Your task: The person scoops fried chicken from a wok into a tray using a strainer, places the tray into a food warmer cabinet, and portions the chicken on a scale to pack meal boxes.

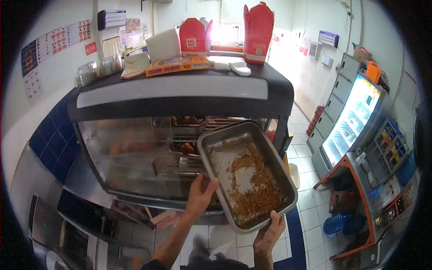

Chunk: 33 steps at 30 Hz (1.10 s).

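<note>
A rectangular metal pan is tilted in front of me, with brown crumbs spread over its bottom and heaped toward the near end. My left hand grips the pan's left rim, thumb on top. At the near right corner, my right hand holds the rim with its thumb over the edge; its other fingers are hidden beneath. Just behind the pan stands a glass-fronted food display warmer. Inside it, trays with fried pieces rest on wire racks.
On the warmer's top are red paper boxes, a yellow glove box and stacked clear containers. A lit drinks fridge and an orange-framed table stand at right. Blue water bottles are under the table.
</note>
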Each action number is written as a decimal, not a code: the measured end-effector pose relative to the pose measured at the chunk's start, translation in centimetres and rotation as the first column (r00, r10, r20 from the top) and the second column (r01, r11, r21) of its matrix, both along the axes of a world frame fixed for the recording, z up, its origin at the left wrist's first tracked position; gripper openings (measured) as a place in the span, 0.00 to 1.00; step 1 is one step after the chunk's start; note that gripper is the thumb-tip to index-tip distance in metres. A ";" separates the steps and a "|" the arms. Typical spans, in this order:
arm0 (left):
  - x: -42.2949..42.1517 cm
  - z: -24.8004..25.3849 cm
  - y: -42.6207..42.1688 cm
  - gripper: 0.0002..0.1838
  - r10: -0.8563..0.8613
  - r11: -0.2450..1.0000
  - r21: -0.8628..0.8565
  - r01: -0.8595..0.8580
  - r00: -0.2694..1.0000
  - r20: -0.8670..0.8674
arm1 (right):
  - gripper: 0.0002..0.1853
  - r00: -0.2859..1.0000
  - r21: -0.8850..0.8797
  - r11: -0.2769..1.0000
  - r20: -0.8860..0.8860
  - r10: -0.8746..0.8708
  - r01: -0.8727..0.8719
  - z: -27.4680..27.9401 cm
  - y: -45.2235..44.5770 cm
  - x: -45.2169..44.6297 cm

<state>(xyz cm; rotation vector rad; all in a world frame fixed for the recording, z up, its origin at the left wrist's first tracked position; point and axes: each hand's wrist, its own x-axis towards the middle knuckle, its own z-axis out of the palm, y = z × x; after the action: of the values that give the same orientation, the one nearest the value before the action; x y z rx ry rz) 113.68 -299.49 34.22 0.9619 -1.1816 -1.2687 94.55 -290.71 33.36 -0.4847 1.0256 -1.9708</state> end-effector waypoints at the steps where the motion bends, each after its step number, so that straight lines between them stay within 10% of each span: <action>1: -1.5 -0.8 1.2 0.19 0.120 0.992 -0.030 -0.119 0.991 0.050 | 0.21 1.000 0.088 0.996 0.017 -0.019 0.017 -1.0 1.3 -0.9; 8: -2.2 -6.8 13.5 0.12 0.525 0.851 -0.118 -0.512 0.841 0.133 | 0.14 0.964 0.365 0.895 0.030 0.264 -0.257 -15.4 6.1 -4.8; 19: 3.0 -7.1 36.6 0.09 0.968 0.241 -0.172 -0.955 0.224 0.113 | 0.11 0.412 0.175 0.413 -0.046 0.910 -0.894 -13.3 10.2 7.8; 33: 2.6 -7.0 79.6 0.08 0.641 -0.748 -0.085 -0.658 -0.750 0.166 | 0.10 -0.590 0.266 -0.563 -0.032 0.807 -0.783 -13.3 50.3 28.9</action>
<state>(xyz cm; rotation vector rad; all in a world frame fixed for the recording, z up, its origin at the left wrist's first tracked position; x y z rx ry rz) 116.28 -219.85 27.19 1.5528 0.4602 0.7353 123.45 -240.37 20.06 -1.1169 0.2186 0.1280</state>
